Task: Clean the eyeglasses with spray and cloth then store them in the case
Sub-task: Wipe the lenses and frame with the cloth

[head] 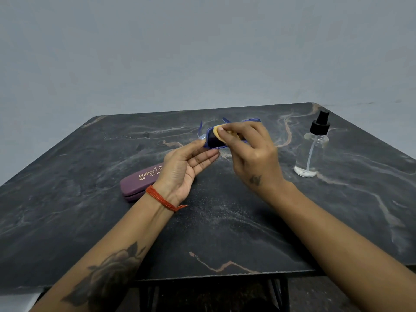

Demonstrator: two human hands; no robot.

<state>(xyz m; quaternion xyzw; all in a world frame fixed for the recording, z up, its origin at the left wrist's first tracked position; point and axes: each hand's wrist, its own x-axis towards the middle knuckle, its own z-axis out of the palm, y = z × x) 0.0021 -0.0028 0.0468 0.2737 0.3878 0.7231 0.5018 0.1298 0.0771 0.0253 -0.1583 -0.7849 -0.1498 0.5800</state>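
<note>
Blue-framed eyeglasses with dark lenses (213,140) are held above the table's middle. My left hand (186,165) pinches the left end of the frame between thumb and fingertips. My right hand (249,152) pinches a small yellow cloth (218,132) against the lens and covers the frame's right half. A clear spray bottle with a black pump top (314,147) stands upright at the right. The closed purple case (140,183) with gold lettering lies at the left, partly hidden behind my left wrist.
All of this sits on a dark marbled table (225,221) whose front edge runs near the bottom of the view. A plain grey wall rises behind it. Black table legs show below the front edge.
</note>
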